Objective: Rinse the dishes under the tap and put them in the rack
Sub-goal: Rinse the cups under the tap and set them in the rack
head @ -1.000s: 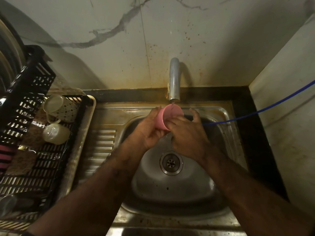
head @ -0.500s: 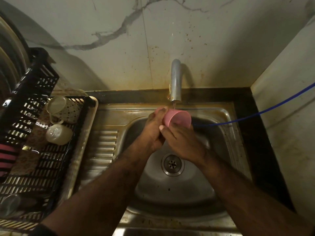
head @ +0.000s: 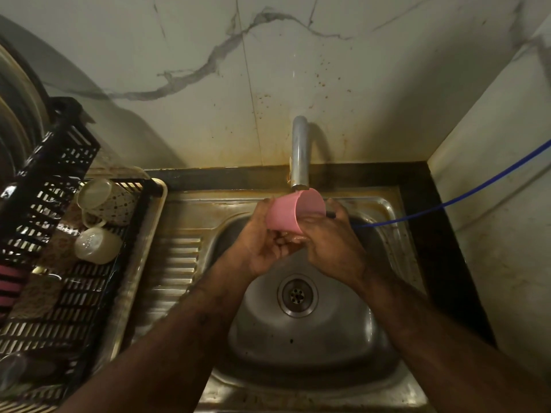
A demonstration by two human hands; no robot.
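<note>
Pink cup (head: 284,214) tipped on its side just under the tap (head: 299,156), long axis running left to right, mouth facing right, base to the left. Below the tap, a steel sink (head: 301,347) with a ribbed drainboard, set in a stained marble-tiled corner; left of the tap, a black rack (head: 68,296) holding two pale cups. Gripped at the base by the left hand (head: 262,248); right hand (head: 331,242) curled around the rim end, fingers at the opening.

support: steel sink (head: 384,208) | on drainboard: black rack (head: 89,293) (holding two cups (head: 98,245))
</note>
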